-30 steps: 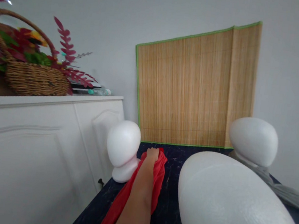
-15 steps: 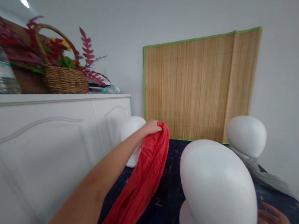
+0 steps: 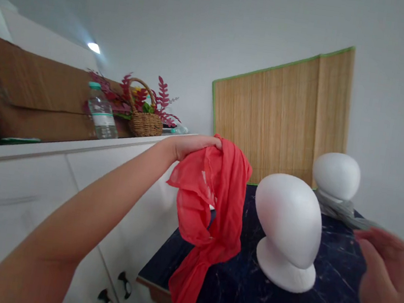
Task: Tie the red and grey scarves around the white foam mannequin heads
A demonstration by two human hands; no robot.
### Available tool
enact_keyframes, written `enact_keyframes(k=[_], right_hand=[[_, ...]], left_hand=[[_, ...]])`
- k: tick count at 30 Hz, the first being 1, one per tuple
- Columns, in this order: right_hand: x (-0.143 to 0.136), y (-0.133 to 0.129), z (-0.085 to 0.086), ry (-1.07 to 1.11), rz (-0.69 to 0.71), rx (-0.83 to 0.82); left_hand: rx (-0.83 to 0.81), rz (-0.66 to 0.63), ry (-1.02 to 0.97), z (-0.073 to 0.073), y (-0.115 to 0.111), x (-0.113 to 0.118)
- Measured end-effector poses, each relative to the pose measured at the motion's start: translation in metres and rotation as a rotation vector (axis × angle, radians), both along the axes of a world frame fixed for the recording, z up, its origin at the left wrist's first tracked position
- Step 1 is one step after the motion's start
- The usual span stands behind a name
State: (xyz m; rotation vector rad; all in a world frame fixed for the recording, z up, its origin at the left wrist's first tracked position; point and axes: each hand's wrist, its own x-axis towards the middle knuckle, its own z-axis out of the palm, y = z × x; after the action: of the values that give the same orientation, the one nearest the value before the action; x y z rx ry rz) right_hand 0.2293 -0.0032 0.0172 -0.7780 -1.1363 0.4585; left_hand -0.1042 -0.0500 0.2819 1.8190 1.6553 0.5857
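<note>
My left hand (image 3: 198,146) grips a red scarf (image 3: 231,200) near its top; the cloth hangs in loose folds over the table's left part, its tail dropping past the front edge. Right of the scarf a white foam head (image 3: 288,217) stands on its round base. My right hand (image 3: 390,275) is raised at the right, apart from the foam head. Its fingers are bent together and blurred, and nothing clear shows in them. Farther back, another white foam head (image 3: 336,175) has a grey cloth (image 3: 343,211) around its base.
The dark blue marbled table (image 3: 228,294) stands beside white cabinets (image 3: 132,231). On the cabinet top are a water bottle (image 3: 102,113), a wicker basket (image 3: 146,124) of artificial flowers and a cardboard box (image 3: 36,80). A bamboo mat (image 3: 277,116) hangs on the wall.
The view has pulled back, showing more of the table and cabinets. My left hand has lifted the scarf, which now hangs bunched nearer the camera. My right hand has risen, its fingers now bent together.
</note>
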Motion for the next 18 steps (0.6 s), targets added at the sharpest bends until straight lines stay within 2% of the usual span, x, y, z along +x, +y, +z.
enact_keyframes(k=[1,3,5,7,9,11,13,15,18], right_hand=[[-0.018,-0.018,0.020,0.040,0.063,0.070],[-0.053,-0.049,0.057,-0.085,0.458,0.113],[-0.080,-0.068,0.082,-0.185,0.778,0.079],[-0.094,-0.076,0.095,-0.247,1.059,-0.070],[-0.093,-0.075,0.099,-0.208,1.236,-0.275],[-0.080,-0.067,0.101,-0.095,1.249,-0.432],[-0.062,-0.058,0.106,-0.016,1.159,-0.469],[-0.046,-0.051,0.114,-0.007,1.088,-0.424],[-0.039,-0.051,0.122,-0.035,1.061,-0.310]], left_hand=[[-0.059,-0.035,-0.084,0.000,-0.009,0.009],[-0.123,-0.065,-0.165,-0.004,-0.023,0.029],[-0.173,-0.073,-0.183,-0.010,-0.033,0.046],[-0.240,-0.082,-0.205,-0.017,-0.041,0.057],[-0.316,-0.103,-0.216,-0.025,-0.046,0.057],[-0.388,-0.123,-0.199,-0.031,-0.052,0.051],[-0.472,-0.183,-0.151,-0.038,-0.060,0.045],[-0.559,-0.359,-0.080,-0.047,-0.071,0.045],[-0.662,-0.756,-0.008,-0.067,-0.088,0.058]])
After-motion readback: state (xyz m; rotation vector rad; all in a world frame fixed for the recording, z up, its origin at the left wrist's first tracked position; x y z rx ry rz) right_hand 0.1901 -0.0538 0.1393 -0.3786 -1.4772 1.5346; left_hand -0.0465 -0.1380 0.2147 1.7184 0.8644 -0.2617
